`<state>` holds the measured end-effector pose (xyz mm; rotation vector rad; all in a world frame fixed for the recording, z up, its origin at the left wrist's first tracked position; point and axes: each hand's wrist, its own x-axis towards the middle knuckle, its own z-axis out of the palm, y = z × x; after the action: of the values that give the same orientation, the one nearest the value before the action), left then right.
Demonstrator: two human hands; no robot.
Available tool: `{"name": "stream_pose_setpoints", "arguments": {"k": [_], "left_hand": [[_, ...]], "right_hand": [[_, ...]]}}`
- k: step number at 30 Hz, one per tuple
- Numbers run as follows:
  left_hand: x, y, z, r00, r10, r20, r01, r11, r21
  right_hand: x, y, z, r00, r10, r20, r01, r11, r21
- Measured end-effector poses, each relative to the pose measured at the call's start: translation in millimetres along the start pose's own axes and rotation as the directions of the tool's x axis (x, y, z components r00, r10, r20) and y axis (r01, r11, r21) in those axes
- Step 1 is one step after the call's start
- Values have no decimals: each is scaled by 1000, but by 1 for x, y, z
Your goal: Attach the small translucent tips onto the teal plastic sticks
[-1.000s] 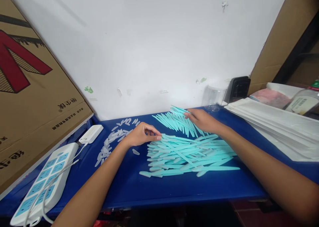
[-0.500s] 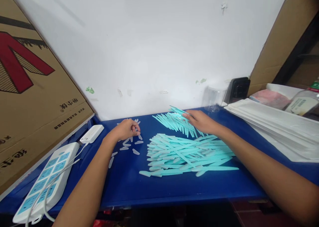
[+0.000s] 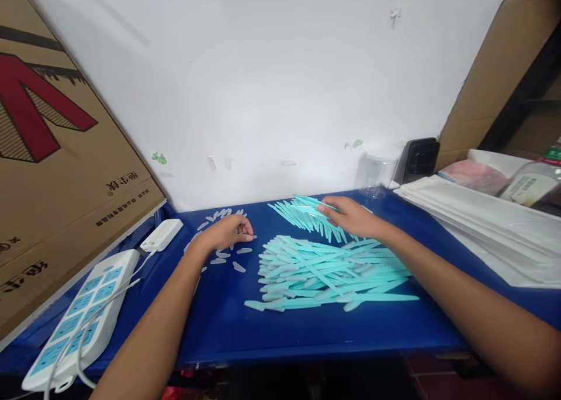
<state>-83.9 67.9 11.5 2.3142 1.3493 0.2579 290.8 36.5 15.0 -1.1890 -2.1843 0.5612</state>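
Observation:
My left hand [image 3: 228, 231] pinches a small clear plastic blade cap [image 3: 255, 237] between thumb and fingertips. Around and under that hand, loose clear caps [image 3: 239, 267] lie scattered on the blue tabletop [image 3: 228, 330]. My right hand [image 3: 350, 216] grips several thin turquoise eyebrow razors [image 3: 307, 201], their tips pointing left. Just beneath it lies a fanned row of turquoise razors [image 3: 287, 214]. Nearer to me spreads a larger heap of turquoise razors [image 3: 307, 271] with pale, capped-looking ends at the left.
A white power strip [image 3: 83, 321] with cables and a white adapter [image 3: 162, 235] lie on the left, beside a big cardboard box [image 3: 79, 172]. At the back right stand a clear jar [image 3: 377, 172] and a black object [image 3: 421, 157]. White sheets [image 3: 477, 224] are stacked on the right.
My left hand has moved slightly right, and a cap tip now shows at its fingers. My right hand has lowered a little, and its razors now lie flatter over the fanned row.

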Motion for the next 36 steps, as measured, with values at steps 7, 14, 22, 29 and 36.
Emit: {"name": "stream_pose_setpoints", "arguments": {"k": [7,14,22,29,36], "left_hand": [[7,18,17,989,52,-135,-50,999,16],[12,42,31,969,82,-233,-176,892,-417],[13,51,38,969,76,-237,-197,816,-544],[11,57,40,968,44,-246,-185,789,-586],[7,68,44,972,4,-233,-147,785,-602]], "right_hand": [[-1,-2,0,1000,9,11,-9,1000,27],[-2,-2,5,997,-25,-74,23,999,-28],[-1,0,7,997,-53,-58,50,998,-45],[-3,-2,8,997,-70,-22,69,997,-41],[-5,-13,12,994,-107,-3,107,994,-19]]}}
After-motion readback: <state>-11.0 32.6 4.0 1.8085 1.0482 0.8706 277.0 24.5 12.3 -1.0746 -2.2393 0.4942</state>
